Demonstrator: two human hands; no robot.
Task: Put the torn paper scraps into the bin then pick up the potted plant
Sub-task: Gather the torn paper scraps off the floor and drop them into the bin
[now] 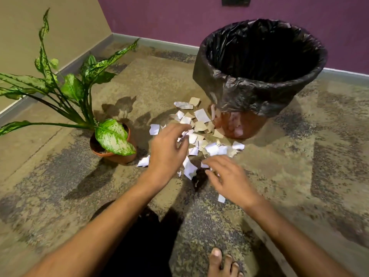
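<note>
A pile of torn white and brown paper scraps (201,126) lies on the carpet in front of the bin (259,76), a brown bin lined with a black bag. My left hand (169,148) hovers over the pile's left side, fingers curled and touching scraps. My right hand (227,176) is spread, palm down, over the scraps at the pile's near edge. The potted plant (111,140), with speckled green leaves in a terracotta pot, stands upright on the floor to the left of my left hand.
The floor is a patterned brown carpet (319,156). A beige wall (69,23) and a purple wall (179,17) meet in the corner behind the plant. My bare foot (223,264) rests at the bottom. One scrap (221,198) lies under my right wrist.
</note>
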